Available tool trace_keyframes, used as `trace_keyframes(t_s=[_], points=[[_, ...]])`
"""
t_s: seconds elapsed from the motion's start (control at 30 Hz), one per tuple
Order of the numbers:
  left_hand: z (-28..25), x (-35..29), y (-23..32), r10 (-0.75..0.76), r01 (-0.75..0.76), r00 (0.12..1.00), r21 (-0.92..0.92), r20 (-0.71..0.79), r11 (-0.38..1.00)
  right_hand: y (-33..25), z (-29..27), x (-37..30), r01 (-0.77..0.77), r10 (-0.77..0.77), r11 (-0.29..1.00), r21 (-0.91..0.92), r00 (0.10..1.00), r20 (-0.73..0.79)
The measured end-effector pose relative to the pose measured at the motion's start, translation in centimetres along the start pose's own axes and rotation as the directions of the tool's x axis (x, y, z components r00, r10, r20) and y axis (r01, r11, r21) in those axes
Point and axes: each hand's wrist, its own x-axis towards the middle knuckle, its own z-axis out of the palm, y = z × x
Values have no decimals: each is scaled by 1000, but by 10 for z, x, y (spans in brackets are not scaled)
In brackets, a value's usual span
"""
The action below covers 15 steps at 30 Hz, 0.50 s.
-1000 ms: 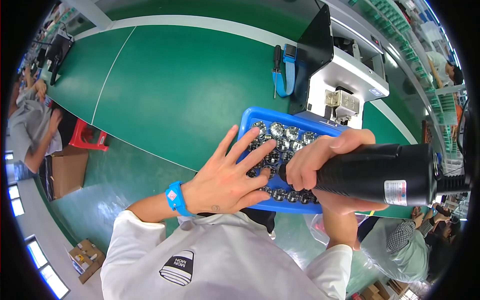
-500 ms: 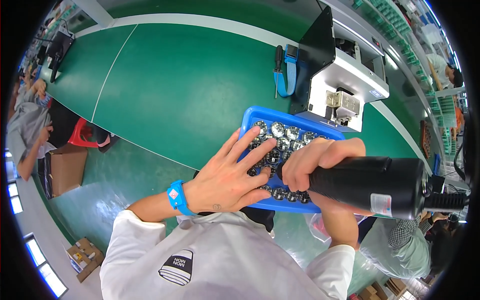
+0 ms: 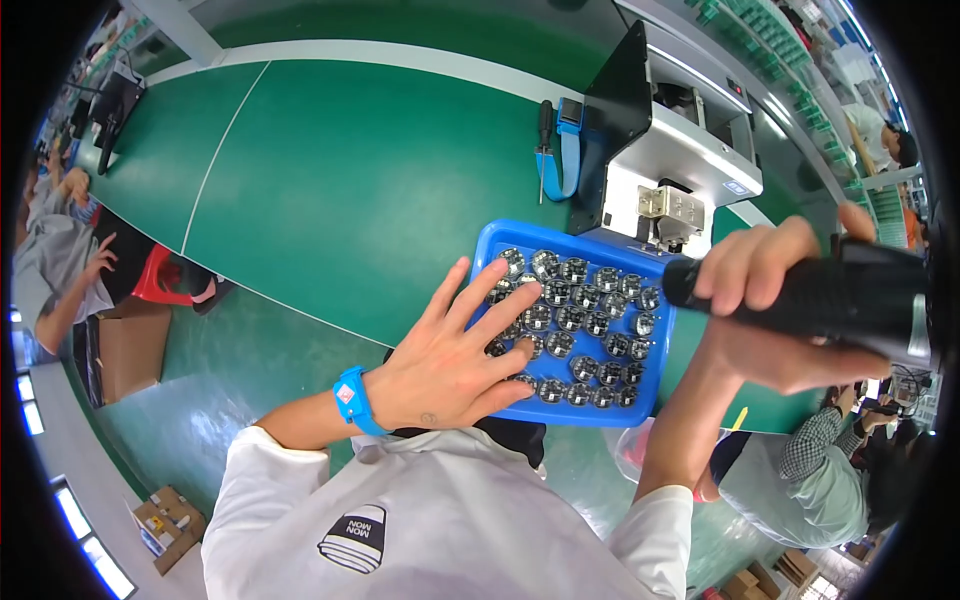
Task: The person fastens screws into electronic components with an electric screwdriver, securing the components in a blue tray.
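A blue tray (image 3: 655, 372) holds several round, shiny parts (image 3: 583, 296), dark with silvery glints, set in loose rows. My left hand (image 3: 450, 350) lies over the tray's left side, fingers spread, the tips at the parts there. A blue wrist strap (image 3: 355, 399) circles that wrist. Off the tray's right edge, my right hand (image 3: 765, 300) is wrapped round a thick black cylindrical handheld tool (image 3: 850, 300). The tool's narrower end points left, above the tray's upper right corner. Its rear end runs into the dark rim of the picture.
Behind the tray stands a machine (image 3: 665, 150) with a black side panel and a metal block. A screwdriver (image 3: 544, 140) and a blue strap (image 3: 568, 150) lie beside it on the green table (image 3: 350, 170). Co-workers sit at left (image 3: 60, 260) and right (image 3: 790, 480).
My right hand has swung right and up with the black tool, away from over the tray, uncovering more round parts. My left hand has stayed nearly still, fingers spread.
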Motion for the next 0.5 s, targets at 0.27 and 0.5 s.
trace_keyframes(t_s=[0.27, 0.5], points=[[-1, 3, 2, 18, -18, 1000, -12, -9, 1000, 3, -27, 17, 141, -155, 983, -115, 981, -118], [-1, 4, 2, 33, -33, 999, -18, -2, 999, 6, -29, 15, 93, -101, 989, -117, 993, -67]])
